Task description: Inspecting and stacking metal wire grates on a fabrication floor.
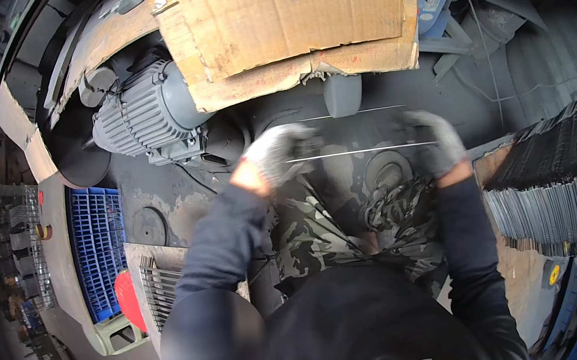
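My left hand (283, 153) and my right hand (436, 142), both in grey-white work gloves with darkened fingers, are raised in front of my knees. Between them they hold a thin flat piece (361, 151) by its two ends; its long edges show as two bright straight lines, and I cannot tell whether its middle is solid or open. The fingers of both hands are closed around the ends and partly blurred. Just beyond the piece, a grey rounded block (344, 95) sticks out below a cardboard cover (296, 19).
A ribbed grey electric motor (145, 115) stands at the far left. Dark thin plates with bright edges form a tall stack (544, 183) on my right. On my left are a slatted metal piece (160, 284) on a board, a red round object (128, 299) and a blue plastic crate (101, 248).
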`<state>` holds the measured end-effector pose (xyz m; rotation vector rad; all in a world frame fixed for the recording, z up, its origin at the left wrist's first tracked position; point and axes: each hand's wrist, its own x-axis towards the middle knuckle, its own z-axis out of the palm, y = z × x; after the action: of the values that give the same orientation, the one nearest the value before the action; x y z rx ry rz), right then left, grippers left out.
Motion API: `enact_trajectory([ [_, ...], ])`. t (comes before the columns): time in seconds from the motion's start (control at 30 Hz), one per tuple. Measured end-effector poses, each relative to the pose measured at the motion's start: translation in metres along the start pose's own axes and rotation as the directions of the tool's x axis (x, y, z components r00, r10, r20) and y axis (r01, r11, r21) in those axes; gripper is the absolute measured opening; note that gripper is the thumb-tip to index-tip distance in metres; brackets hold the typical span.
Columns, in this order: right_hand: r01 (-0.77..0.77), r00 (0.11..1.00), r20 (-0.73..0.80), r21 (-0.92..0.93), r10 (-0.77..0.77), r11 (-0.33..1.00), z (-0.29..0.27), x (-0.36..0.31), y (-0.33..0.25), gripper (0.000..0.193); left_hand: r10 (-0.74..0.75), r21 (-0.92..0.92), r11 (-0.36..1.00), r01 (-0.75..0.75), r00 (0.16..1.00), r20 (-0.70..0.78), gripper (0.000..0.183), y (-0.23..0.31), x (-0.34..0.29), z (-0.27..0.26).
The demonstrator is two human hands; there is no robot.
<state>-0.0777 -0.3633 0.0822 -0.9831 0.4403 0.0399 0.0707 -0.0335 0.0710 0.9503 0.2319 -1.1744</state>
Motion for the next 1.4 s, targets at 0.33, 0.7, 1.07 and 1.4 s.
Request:
enact_trajectory([
  [0.33, 0.396, 0.864, -0.142, -0.404, -0.484, 0.825, -0.014, -0.212, -0.108, 0.038, 0.469, 0.38, 0.695, -0.61, 0.786, 0.403, 0.033, -0.088, -0.031, 0.16],
  [0.7, 0.498, 0.796, -0.039, -0.526, -0.605, 0.689, -0.012, -0.229, -0.038, 0.024, 0.828, 0.68, 0.198, -0.706, 0.491, 0.269, 0.024, -0.123, -0.091, 0.147],
  [1.07, 0.521, 0.824, -0.087, -0.274, -0.56, 0.809, -0.015, -0.108, 0.032, 0.02, 0.867, 0.841, 0.222, -0.494, 0.494, 0.062, 0.027, -0.125, -0.032, 0.081],
  [1.4, 0.293, 0.847, -0.206, -0.588, -0.49, 0.754, -0.051, -0.026, 0.065, 0.04, 0.698, 0.92, 0.354, -0.169, 0.703, -0.139, 0.054, -0.119, 0.079, 0.017],
])
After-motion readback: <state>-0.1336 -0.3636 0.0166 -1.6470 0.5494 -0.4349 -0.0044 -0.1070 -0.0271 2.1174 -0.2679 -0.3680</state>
